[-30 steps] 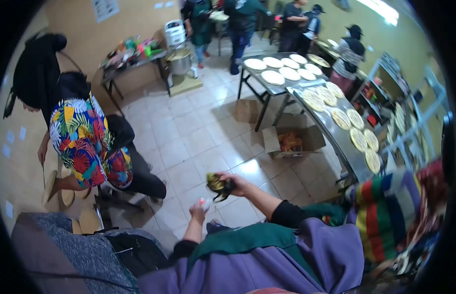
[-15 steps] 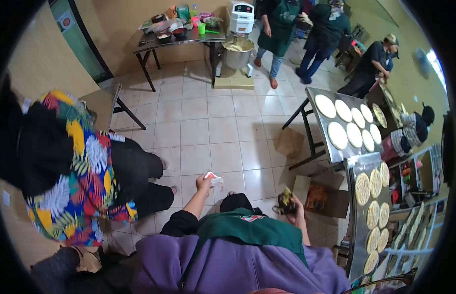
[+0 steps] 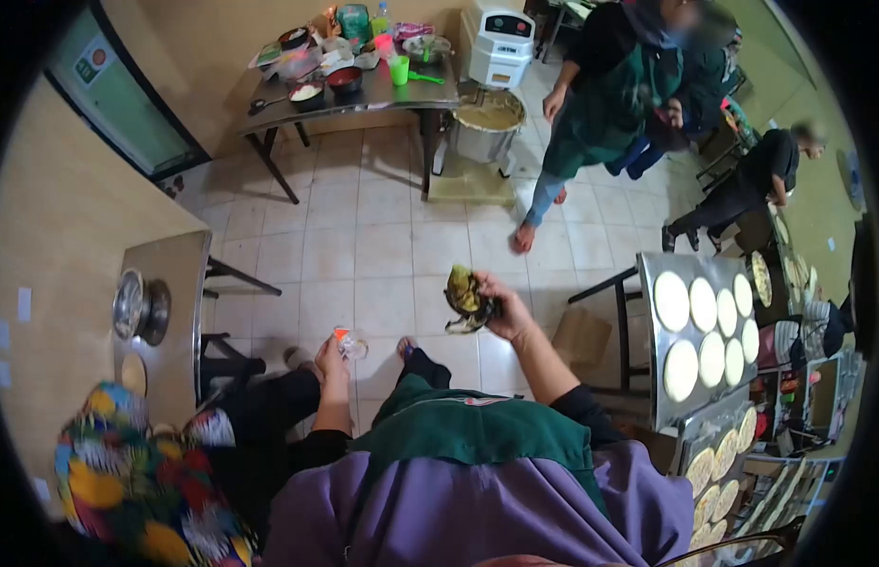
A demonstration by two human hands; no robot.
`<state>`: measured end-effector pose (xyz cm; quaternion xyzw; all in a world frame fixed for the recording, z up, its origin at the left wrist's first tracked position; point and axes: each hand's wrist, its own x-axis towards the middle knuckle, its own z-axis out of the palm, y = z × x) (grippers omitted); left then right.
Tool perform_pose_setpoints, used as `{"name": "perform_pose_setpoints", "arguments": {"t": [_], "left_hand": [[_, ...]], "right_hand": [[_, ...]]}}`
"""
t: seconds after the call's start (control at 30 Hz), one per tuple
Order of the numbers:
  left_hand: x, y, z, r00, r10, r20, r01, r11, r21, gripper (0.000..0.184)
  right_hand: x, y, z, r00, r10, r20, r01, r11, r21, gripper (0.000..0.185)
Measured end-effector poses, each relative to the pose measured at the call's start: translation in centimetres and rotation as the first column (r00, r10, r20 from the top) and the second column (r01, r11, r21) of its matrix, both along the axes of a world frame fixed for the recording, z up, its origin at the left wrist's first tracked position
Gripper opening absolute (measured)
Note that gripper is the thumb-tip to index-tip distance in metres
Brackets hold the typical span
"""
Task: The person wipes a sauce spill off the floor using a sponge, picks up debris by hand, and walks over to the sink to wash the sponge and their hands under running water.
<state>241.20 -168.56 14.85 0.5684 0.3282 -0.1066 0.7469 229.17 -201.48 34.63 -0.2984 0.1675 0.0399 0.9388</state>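
Observation:
My left hand (image 3: 331,362), low over the floor left of centre, is closed on a small see-through plastic piece (image 3: 355,346) with an orange-red and white part. Whether it is a cup or a wrapper I cannot tell. Held out in front of me, my right hand (image 3: 506,312) grips a dark, crumpled bundle (image 3: 465,295) with yellow-green, lumpy contents showing at its top. Its exact kind is not plain. Both hands are apart from each other and from the tables.
A person in a green apron (image 3: 600,113) walks ahead, near the dough mixer (image 3: 496,47). Flat dough rounds lie on a metal table (image 3: 662,397) at right. Bowls and cups crowd the back table (image 3: 392,99). Close at left is a person in a patterned top (image 3: 146,472).
My right hand has swung forward and inward with the bundle. My left hand has shifted left, still holding the plastic piece. The view has advanced, and the person in the green apron is closer.

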Motion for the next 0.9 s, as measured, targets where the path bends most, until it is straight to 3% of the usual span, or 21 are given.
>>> {"name": "perform_pose_setpoints", "arguments": {"t": [0.03, 0.07, 0.2, 0.27, 0.4, 0.5, 0.53, 0.57, 0.6, 0.67, 0.83, 0.9], "left_hand": [[1.6, -1.5, 0.8, 0.994, -0.021, 0.106, 0.029, 0.997, -0.075, 0.020], [4.4, -3.1, 1.7, 0.995, -0.062, 0.084, 0.072, 0.990, -0.122, 0.021], [18.0, -12.8, 5.8, 0.977, -0.124, 0.176, 0.126, 0.992, 0.004, 0.028], [24.4, -17.4, 8.1, 0.965, -0.143, 0.221, 0.165, 0.983, -0.086, 0.031], [36.0, -26.4, 10.0, 0.890, -0.077, 0.450, 0.195, 0.956, -0.220, 0.040], [43.3, -31.5, 11.4, 0.883, -0.050, 0.466, 0.163, 0.965, -0.205, 0.052], [45.2, -32.5, 11.2, 0.941, -0.031, 0.336, 0.123, 0.959, -0.256, 0.052], [46.1, -32.9, 10.5, 0.984, -0.016, 0.177, 0.069, 0.953, -0.295, 0.053], [47.9, -33.5, 9.9, 0.975, -0.060, 0.215, 0.137, 0.922, -0.363, 0.051], [51.0, -35.4, 8.6, 0.985, -0.069, 0.160, 0.120, 0.934, -0.336, 0.050], [59.4, -39.4, 6.0, 0.992, -0.086, 0.088, 0.110, 0.940, -0.324, 0.048], [64.3, -40.9, 3.5, 0.968, -0.214, 0.132, 0.233, 0.962, -0.145, 0.047]], "right_hand": [[1.9, -0.6, -0.2, 0.999, 0.003, -0.043, -0.001, 0.999, 0.049, 0.038], [3.1, -1.3, -1.1, 0.997, 0.014, -0.076, -0.010, 0.998, 0.057, 0.038], [10.1, -6.0, -2.4, 0.981, -0.021, -0.192, 0.023, 1.000, 0.011, 0.038], [13.7, -8.8, -4.3, 0.985, -0.059, -0.161, 0.066, 0.997, 0.036, 0.039], [23.6, -14.6, -6.5, 0.983, -0.016, -0.181, 0.013, 1.000, -0.018, 0.037], [31.0, -18.5, -10.2, 0.980, 0.046, -0.193, -0.051, 0.998, -0.020, 0.036], [33.1, -19.4, -9.1, 0.983, 0.093, -0.156, -0.107, 0.991, -0.086, 0.036], [35.3, -20.3, -8.6, 0.980, 0.133, -0.151, -0.130, 0.991, 0.026, 0.034], [36.9, -21.1, -8.8, 0.969, 0.136, -0.208, -0.133, 0.991, 0.030, 0.034], [40.3, -23.2, -8.9, 0.955, 0.143, -0.258, -0.141, 0.990, 0.025, 0.034], [45.8, -27.4, -9.0, 0.976, 0.149, -0.161, -0.147, 0.989, 0.025, 0.034], [46.5, -28.9, -8.4, 0.974, 0.047, -0.222, -0.048, 0.999, -0.001, 0.036]]}}
